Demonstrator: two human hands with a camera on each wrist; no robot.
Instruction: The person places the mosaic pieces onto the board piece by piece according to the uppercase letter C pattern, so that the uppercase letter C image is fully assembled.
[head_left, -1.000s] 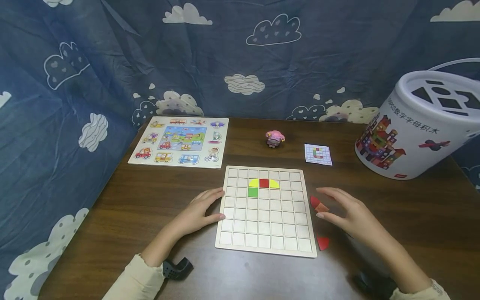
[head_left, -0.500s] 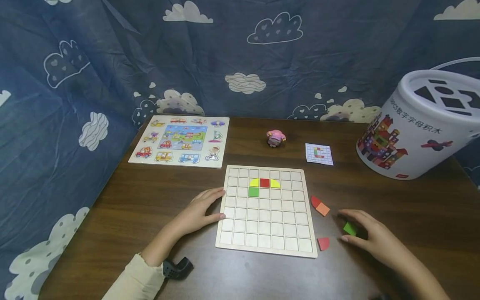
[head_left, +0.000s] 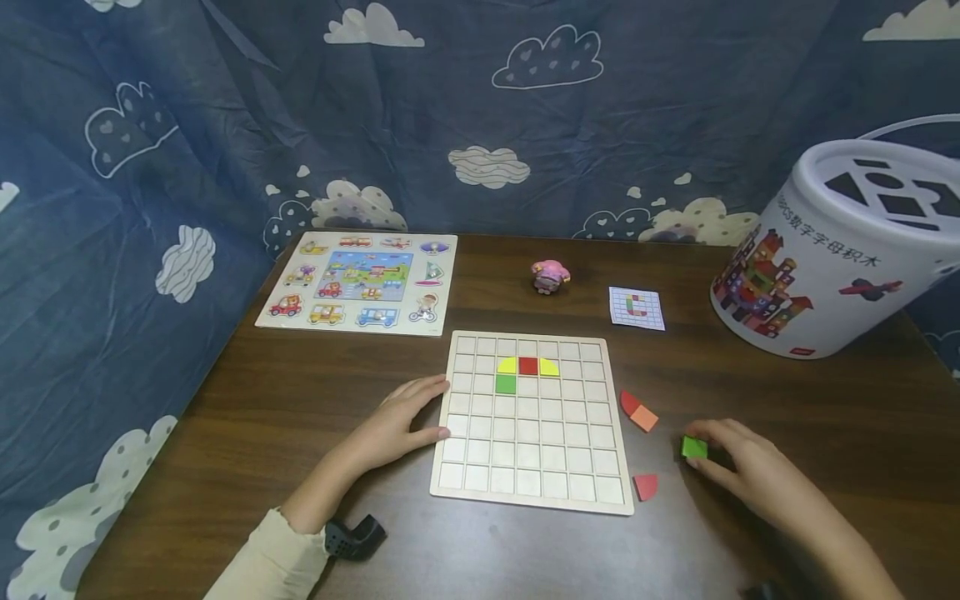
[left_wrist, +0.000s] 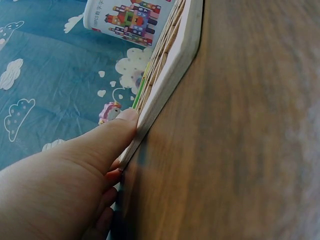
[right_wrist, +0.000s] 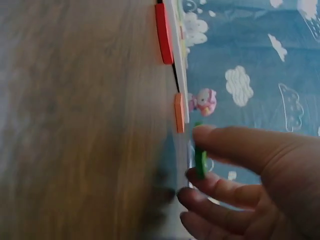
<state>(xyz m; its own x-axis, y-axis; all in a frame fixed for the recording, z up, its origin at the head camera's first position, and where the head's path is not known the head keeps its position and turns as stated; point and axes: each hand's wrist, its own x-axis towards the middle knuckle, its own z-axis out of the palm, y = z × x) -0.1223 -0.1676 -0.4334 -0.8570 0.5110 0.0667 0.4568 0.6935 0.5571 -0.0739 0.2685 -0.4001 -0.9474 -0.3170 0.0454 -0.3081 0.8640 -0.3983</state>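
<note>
Between thumb and fingers of my right hand (head_left: 757, 475) is a small green square tile (head_left: 694, 447), pinched to the right of the board. The right wrist view shows this green tile (right_wrist: 200, 161) edge-on at the thumb tip. My left hand (head_left: 393, 425) rests with extended fingers against the left edge of the wooden grid board (head_left: 528, 479). In the left wrist view the thumb touches the board's rim (left_wrist: 167, 82). Set in the grid are a red square (head_left: 528, 367), two yellow curved pieces (head_left: 507, 366) and a green square (head_left: 506, 384).
By the board's right edge lie a red curved piece (head_left: 628, 403), an orange square (head_left: 644, 418) and another red piece (head_left: 646, 487). Behind stand a pattern card (head_left: 636, 309), a pink figurine (head_left: 550, 276), a vehicle puzzle (head_left: 356, 322) and a white bucket (head_left: 825, 275).
My right hand has moved right and nearer from beside the red and orange pieces. The green tile, tilted between the fingers half a second ago, now sits squarer. The left hand stays put.
</note>
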